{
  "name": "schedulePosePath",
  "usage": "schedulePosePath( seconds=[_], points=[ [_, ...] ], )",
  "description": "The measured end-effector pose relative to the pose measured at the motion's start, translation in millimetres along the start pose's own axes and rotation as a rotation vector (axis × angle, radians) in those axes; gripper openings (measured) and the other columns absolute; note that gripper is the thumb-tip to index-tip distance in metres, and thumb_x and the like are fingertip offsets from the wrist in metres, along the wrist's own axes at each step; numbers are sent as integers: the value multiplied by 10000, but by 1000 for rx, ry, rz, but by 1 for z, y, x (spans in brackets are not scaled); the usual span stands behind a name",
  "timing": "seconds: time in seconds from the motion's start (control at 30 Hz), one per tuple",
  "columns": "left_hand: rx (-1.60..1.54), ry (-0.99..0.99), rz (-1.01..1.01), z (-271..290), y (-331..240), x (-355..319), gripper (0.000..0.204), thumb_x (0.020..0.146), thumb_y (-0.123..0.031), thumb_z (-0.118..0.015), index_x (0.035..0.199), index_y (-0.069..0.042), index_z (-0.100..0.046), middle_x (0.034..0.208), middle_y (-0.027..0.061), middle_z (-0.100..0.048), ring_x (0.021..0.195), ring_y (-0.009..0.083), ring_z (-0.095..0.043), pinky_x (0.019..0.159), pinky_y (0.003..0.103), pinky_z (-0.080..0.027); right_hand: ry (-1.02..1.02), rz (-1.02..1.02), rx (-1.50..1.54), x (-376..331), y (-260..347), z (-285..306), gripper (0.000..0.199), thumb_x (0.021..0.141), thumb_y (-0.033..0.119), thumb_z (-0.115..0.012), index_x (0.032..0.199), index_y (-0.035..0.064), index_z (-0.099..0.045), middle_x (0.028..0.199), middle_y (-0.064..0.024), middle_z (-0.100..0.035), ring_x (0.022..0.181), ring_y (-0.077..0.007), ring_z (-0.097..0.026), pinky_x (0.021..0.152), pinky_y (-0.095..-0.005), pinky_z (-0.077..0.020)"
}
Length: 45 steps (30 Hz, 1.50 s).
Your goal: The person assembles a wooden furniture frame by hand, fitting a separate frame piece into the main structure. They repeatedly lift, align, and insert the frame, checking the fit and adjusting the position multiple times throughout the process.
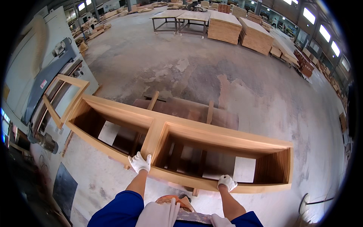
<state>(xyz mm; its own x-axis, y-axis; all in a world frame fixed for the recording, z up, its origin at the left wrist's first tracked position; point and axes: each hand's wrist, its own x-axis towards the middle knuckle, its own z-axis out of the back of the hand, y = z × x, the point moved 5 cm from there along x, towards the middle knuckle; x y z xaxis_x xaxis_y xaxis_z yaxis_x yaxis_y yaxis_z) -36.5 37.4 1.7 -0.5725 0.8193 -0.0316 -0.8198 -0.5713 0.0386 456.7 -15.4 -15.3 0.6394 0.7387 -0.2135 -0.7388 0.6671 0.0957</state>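
A tall stack of light wooden frames [211,133], each with two rectangular openings and a middle bar, stands on a pallet in front of me. My left hand [139,162], in a white glove, grips the near rail of the top frame close to the middle bar. My right hand [227,182], also in a white glove, grips the same near rail further right. Both forearms come up from the lower edge, with blue sleeves.
A grey sanding machine [41,72] stands at the left, with a small wooden frame [66,99] leaning out of it. Stacks of boards [242,30] and metal-legged tables [181,18] stand far across the concrete floor. More timber lines the right wall.
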Motion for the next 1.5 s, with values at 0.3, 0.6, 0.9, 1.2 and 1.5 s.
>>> schedulePosePath(
  seconds=[0.3, 0.6, 0.9, 1.2, 1.5],
  points=[
    [-3, 8, -8, -1, 4, -2, 745, 908, -657, -485, 1326, -42, -525, 1135, 159, -687, 1161, 276, -611, 1219, 468, -173, 45, -41, -18, 1, 4, 2, 307, 872, 368, -543, 885, 189, -793, 889, -111, -746, 900, -268, -691, 932, -354, -387],
    [-59, 8, -7, 3, 3, -1, 732, 917, -640, -484, 1325, -33, -525, 1143, 168, -682, 1179, 293, -593, 1214, 467, -186, 35, -42, -5, 1, 3, -2, 328, 879, 376, -531, 865, 170, -786, 887, -133, -739, 861, -275, -684, 920, -350, -381],
    [-21, 5, -3, -2, 4, -3, 733, 907, -645, -496, 1316, -38, -536, 1120, 157, -694, 1147, 277, -617, 1217, 462, -182, 12, -18, -26, -3, 4, 5, 355, 880, 367, -501, 870, 160, -789, 876, -143, -738, 835, -258, -698, 923, -346, -363],
    [-5, 22, 12, 3, 0, 0, 724, 905, -659, -487, 1296, -53, -545, 1123, 142, -693, 1154, 261, -614, 1219, 453, -177, -21, -25, 8, 0, 2, 0, 326, 869, 344, -527, 841, 151, -789, 862, -130, -739, 808, -257, -691, 916, -346, -368],
    [-26, 70, 12, 13, 0, 2, 712, 907, -659, -482, 1274, -52, -537, 1119, 135, -688, 1142, 262, -610, 1214, 459, -179, -20, -15, -9, 3, 4, -2, 326, 874, 343, -530, 846, 152, -793, 852, -115, -742, 769, -253, -694, 917, -332, -369]
  ],
)
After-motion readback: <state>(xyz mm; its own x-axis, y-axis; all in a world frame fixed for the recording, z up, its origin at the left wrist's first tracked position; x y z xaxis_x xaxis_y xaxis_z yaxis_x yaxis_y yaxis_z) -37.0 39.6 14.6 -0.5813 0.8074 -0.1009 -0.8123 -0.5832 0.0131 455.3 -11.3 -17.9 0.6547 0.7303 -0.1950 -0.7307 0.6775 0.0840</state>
